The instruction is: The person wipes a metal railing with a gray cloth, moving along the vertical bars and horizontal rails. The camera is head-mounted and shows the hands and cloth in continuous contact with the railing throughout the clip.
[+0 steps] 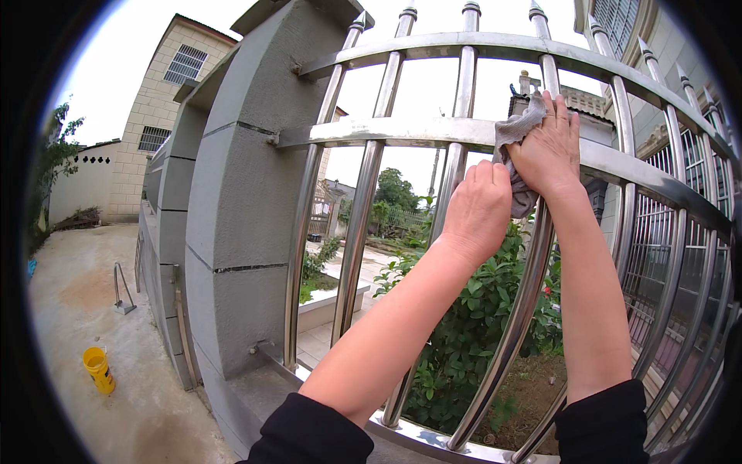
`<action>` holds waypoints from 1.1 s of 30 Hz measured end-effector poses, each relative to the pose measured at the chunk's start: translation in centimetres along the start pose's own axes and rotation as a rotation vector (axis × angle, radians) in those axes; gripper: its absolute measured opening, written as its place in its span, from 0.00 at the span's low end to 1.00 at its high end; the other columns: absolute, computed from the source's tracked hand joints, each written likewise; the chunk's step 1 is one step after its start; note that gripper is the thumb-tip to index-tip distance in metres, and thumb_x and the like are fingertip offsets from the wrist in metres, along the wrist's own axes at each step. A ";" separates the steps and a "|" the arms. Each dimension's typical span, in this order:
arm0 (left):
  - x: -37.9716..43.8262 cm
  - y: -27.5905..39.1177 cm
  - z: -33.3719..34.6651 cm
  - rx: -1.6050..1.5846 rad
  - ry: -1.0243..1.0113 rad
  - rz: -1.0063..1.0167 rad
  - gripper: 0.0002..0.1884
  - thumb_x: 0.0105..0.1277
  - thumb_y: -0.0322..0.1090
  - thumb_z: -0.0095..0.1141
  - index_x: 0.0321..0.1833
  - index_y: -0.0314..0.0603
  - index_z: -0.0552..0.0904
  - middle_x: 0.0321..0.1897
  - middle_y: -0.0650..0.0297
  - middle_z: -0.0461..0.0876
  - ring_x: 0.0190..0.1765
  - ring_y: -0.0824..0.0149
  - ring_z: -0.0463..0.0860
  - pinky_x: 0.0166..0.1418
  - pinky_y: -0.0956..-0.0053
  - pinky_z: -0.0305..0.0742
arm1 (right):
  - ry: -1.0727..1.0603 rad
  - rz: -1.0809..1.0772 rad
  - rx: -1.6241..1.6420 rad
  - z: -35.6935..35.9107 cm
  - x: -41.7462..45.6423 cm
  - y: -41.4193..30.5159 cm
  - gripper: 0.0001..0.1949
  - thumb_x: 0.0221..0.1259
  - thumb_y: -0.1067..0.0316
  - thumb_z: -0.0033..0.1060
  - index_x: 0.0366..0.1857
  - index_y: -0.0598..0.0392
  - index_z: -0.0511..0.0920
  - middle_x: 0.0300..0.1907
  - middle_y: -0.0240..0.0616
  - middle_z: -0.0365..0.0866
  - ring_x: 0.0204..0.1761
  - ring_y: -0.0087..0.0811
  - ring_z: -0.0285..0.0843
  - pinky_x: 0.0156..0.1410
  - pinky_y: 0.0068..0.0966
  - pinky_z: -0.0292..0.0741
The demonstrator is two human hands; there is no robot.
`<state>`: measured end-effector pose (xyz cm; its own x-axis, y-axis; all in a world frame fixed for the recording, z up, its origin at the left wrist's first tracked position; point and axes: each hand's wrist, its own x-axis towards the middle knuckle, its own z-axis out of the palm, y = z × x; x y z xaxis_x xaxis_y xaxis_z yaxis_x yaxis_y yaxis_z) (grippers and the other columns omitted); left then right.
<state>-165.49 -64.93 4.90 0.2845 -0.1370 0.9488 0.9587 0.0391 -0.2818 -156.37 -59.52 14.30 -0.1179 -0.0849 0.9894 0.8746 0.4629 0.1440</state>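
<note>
A grey cloth [522,130] lies over the middle rail [406,131] of a shiny metal fence, around one of its upright bars [536,249]. My right hand [549,142] presses the cloth against that bar, just above and at the rail, with fingers pointing up. Just below the rail, my left hand [482,203] has its fingers curled at the cloth's left edge; the cloth hangs down between the two hands. The fingertips of my left hand are partly hidden from this side.
A grey masonry pillar [246,191] holds the fence's left end. Pointed bars rise above the top rail [481,39]. Behind the fence grows a leafy bush [469,325]. On the concrete ground at left stand a yellow bucket [99,371] and a dustpan-like metal object [123,306].
</note>
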 end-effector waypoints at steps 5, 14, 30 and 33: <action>-1.4 -5.3 -2.2 -0.008 0.018 -0.015 0.12 0.49 0.18 0.51 0.37 0.31 0.69 0.36 0.49 0.72 0.42 0.51 0.75 0.44 0.63 0.75 | -0.014 -0.032 0.024 0.4 0.9 -5.9 0.38 0.62 0.35 0.38 0.71 0.50 0.59 0.76 0.41 0.48 0.78 0.40 0.36 0.79 0.40 0.32; -3.0 -15.0 -7.4 0.024 0.004 -0.011 0.13 0.48 0.17 0.51 0.39 0.29 0.71 0.36 0.49 0.72 0.41 0.50 0.75 0.44 0.63 0.76 | 0.014 -0.084 0.091 2.0 3.1 -16.7 0.38 0.62 0.36 0.37 0.71 0.52 0.60 0.75 0.43 0.50 0.78 0.43 0.37 0.79 0.40 0.35; -8.1 -28.4 -13.4 0.028 0.106 -0.450 0.10 0.64 0.21 0.46 0.47 0.30 0.72 0.42 0.44 0.75 0.47 0.41 0.75 0.49 0.53 0.71 | 0.074 -0.299 0.201 4.2 6.0 -36.4 0.32 0.61 0.46 0.42 0.65 0.59 0.68 0.75 0.45 0.50 0.78 0.40 0.40 0.79 0.40 0.37; -9.5 -29.5 -13.4 0.067 0.106 -0.496 0.10 0.66 0.23 0.46 0.49 0.29 0.73 0.44 0.44 0.75 0.47 0.41 0.75 0.49 0.53 0.71 | -0.058 -0.462 0.196 3.8 6.0 -38.4 0.29 0.61 0.50 0.45 0.62 0.57 0.71 0.74 0.41 0.55 0.77 0.38 0.43 0.79 0.37 0.41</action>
<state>-196.45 -78.07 2.32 -0.2031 -0.2547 0.9454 0.9773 0.0069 0.2118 -192.44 -74.50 14.74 -0.5027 -0.2728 0.8203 0.6211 0.5461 0.5622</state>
